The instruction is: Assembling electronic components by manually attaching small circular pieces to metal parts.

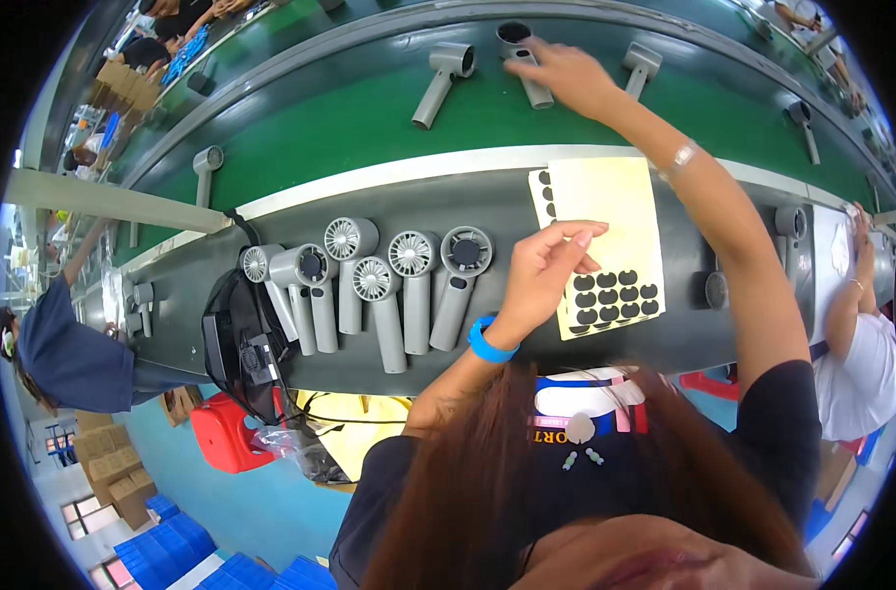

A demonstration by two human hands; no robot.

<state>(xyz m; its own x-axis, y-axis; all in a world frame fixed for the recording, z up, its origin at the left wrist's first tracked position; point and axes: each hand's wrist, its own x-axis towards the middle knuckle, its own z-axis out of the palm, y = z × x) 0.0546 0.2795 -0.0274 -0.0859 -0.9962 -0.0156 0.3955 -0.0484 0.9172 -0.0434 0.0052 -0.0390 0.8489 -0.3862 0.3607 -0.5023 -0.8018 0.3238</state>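
At the far side, my right hand [574, 81] reaches over the green belt, slightly blurred, its thumb and fingers about the neck of a grey handheld fan [537, 95]. My left hand [546, 273] hovers above a pale yellow sheet [605, 202] with rows of black round stickers [605, 297]. Its thumb and forefinger are pressed together and the other fingers curl in; whatever is between them is too small to make out. To its left, several grey handheld fans [389, 329] lie side by side on the dark worktop, some with a black disc at the middle of the grille.
More fans, such as one grey fan [434, 93] and another [643, 65], lie on the green belt [330, 133]. A black bag [237, 334] sits at the worktop's left, above a red stool [230, 433]. Co-workers sit at both sides.
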